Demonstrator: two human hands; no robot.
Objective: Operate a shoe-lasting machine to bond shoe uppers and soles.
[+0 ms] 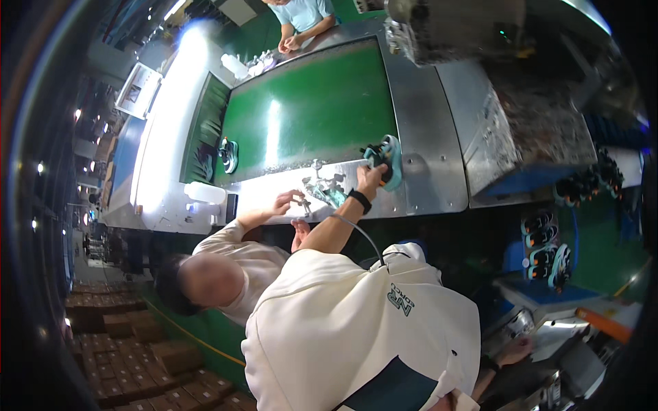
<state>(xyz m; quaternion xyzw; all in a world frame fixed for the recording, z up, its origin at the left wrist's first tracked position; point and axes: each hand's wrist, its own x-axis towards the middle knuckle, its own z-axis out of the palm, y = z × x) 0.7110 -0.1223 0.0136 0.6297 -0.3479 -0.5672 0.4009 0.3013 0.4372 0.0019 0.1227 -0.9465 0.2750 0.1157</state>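
My left hand [371, 179], below a black wristband, is closed on a dark running shoe [385, 162] with a pale mint sole. It holds the shoe at the near right corner of the green conveyor belt [312, 113], over the metal edge. Low on the right, my right hand [514, 350] reaches to a metal machine [556, 335] with its fingers stretched out; the hand is small and dim there. I see nothing in it.
A co-worker [236, 281] sits close on my left, hands near mint shoe pieces [325, 192] on the ledge. Another person [301, 24] stands beyond the belt. One shoe [228, 155] lies at its left end. Several shoes [545, 250] are racked at right; cartons [116, 342] fill the lower left.
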